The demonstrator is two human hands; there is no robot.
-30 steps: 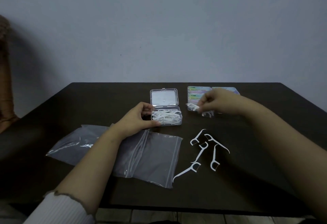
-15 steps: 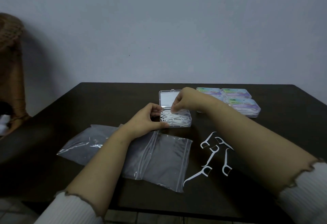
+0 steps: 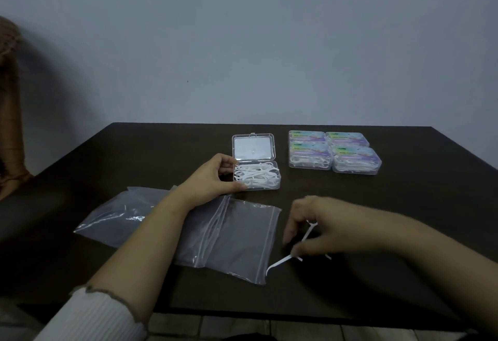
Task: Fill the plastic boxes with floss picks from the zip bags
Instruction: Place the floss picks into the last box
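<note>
Her right hand (image 3: 318,228) has come back from the open plastic box (image 3: 256,176), which her left hand (image 3: 213,176) grips by its near-left side, and now pinches loose floss picks (image 3: 308,234) off the table (image 3: 377,206) beside the emptied zip bags (image 3: 229,235), so filling continues.

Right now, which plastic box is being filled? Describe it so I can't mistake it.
On the dark table, look near the back edge, left of the four closed clear boxes with colourful labels. The small clear plastic box there is the only one with its lid standing open, holds loose white floss picks, and has the left hand holding its side.
</note>
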